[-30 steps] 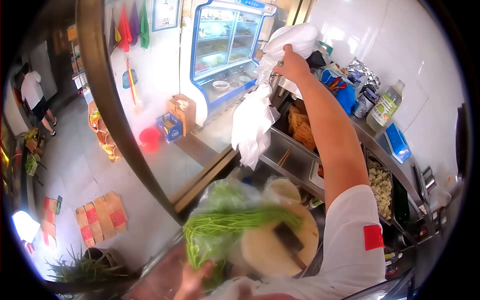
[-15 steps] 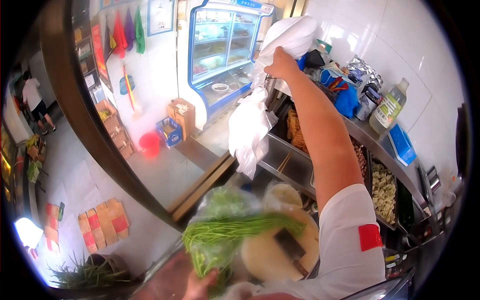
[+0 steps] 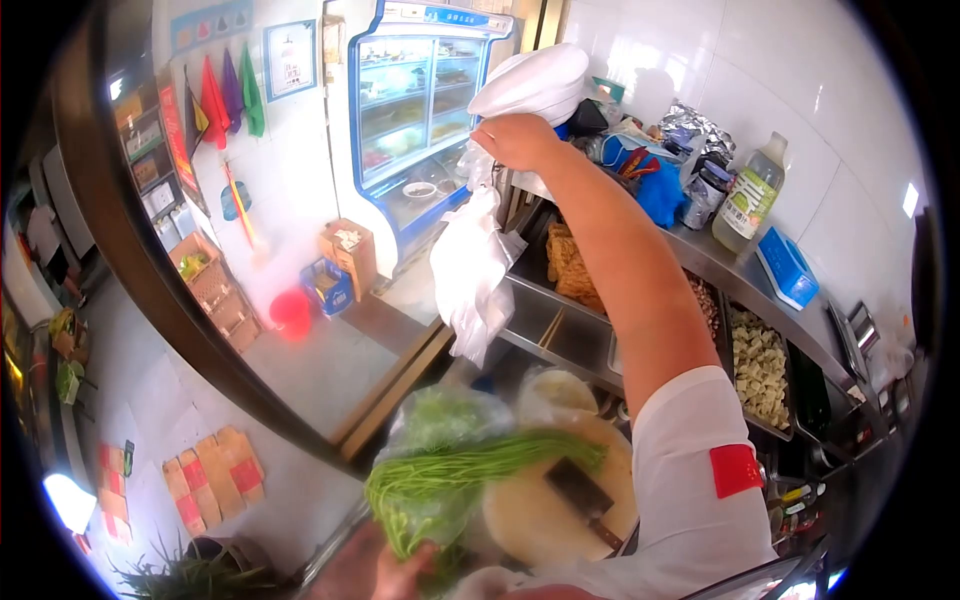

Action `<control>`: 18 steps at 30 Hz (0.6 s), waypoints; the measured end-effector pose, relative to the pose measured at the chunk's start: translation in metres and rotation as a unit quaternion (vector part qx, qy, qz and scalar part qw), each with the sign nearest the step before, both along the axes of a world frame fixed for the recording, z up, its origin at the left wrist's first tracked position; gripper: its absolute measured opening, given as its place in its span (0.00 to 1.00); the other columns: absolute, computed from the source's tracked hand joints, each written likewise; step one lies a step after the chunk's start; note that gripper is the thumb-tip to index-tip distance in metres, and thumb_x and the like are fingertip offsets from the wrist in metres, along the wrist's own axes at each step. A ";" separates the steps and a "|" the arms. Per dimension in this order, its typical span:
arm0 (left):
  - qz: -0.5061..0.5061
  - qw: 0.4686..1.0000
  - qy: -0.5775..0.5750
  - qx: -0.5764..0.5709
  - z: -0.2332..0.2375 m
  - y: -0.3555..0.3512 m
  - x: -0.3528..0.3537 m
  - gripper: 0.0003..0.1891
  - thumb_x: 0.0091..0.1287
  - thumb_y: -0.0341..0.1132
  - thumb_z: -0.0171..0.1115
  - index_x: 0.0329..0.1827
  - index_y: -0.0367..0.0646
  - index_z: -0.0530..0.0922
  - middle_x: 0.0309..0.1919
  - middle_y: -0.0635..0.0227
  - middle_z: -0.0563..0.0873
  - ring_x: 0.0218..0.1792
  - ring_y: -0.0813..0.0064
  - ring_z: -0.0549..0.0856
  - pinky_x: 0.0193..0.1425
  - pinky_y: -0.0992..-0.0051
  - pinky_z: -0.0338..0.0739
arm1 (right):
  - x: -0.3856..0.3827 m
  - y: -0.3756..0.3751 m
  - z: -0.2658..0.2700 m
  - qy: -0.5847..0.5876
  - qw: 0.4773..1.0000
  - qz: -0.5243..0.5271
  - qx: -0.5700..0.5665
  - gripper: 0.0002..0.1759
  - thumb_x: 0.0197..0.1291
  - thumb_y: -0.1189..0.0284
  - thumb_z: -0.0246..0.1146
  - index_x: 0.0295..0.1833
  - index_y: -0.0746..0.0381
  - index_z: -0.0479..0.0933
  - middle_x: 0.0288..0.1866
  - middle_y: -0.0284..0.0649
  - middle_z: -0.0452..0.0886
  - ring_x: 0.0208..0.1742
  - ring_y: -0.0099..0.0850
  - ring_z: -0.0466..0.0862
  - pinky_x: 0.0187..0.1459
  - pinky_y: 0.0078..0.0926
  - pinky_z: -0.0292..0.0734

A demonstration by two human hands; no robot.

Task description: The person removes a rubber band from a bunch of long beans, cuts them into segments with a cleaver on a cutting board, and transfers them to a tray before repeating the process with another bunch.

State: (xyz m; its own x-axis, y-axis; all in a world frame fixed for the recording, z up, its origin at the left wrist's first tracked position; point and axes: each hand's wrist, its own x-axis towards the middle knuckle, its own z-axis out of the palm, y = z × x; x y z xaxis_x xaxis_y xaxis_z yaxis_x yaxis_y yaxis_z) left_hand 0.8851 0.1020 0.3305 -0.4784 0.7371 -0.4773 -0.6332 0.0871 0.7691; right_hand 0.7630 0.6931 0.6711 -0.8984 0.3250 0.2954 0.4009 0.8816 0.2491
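Note:
My right hand [image 3: 516,142] is stretched up to the far end of the steel shelf. Its fingers are closed on the top of a bunch of white plastic bags [image 3: 470,270] that hangs down beside the shelf. A rounded white bundle, like a cap [image 3: 535,85], sits just above that hand. Low in the view, my left hand [image 3: 400,572] is closed around the leafy end of a bunch of long green stems [image 3: 480,460]. The stems lie partly over a clear bag of greens [image 3: 445,415] and a round cutting board [image 3: 530,510]. A cleaver [image 3: 580,487] rests on the board.
Food trays, one with pale chopped pieces [image 3: 760,370], stand right of the board under a shelf [image 3: 700,245]. The shelf carries a bottle [image 3: 750,195] and a blue box [image 3: 787,268]. A brown frame post [image 3: 200,270] crosses on the left. A glass-door fridge [image 3: 420,110] stands behind.
My view has turned slightly, so the surroundings have shifted. My right hand remains at the white bags, and my left hand still grips the stems. The person far left is now partly hidden.

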 end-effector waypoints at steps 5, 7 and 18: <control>0.009 0.999 0.033 -0.012 0.003 -0.001 -0.002 0.21 0.69 0.42 0.74 0.58 0.38 0.82 0.43 0.65 0.89 0.38 0.73 0.86 0.41 0.72 0.79 | -0.017 0.046 -0.022 0.204 0.954 -0.115 0.190 0.38 0.78 0.43 0.50 0.78 0.61 0.70 0.82 0.61 0.65 0.80 0.54 0.69 0.78 0.52 0.64; 0.032 0.999 0.014 -0.025 0.006 -0.006 0.000 0.22 0.69 0.41 0.74 0.60 0.37 0.81 0.44 0.64 0.90 0.40 0.72 0.87 0.42 0.72 0.80 | -0.014 0.035 -0.017 0.307 0.919 -0.216 0.123 0.41 0.76 0.42 0.51 0.77 0.65 0.70 0.80 0.58 0.68 0.81 0.50 0.69 0.78 0.53 0.62; -0.055 0.994 0.098 -0.013 0.001 0.002 -0.015 0.21 0.68 0.43 0.74 0.57 0.39 0.81 0.40 0.67 0.87 0.35 0.75 0.84 0.39 0.73 0.79 | 0.032 -0.057 -0.075 0.324 0.921 0.165 0.142 0.24 0.70 0.54 0.65 0.58 0.63 0.82 0.54 0.49 0.86 0.58 0.50 0.85 0.59 0.48 0.79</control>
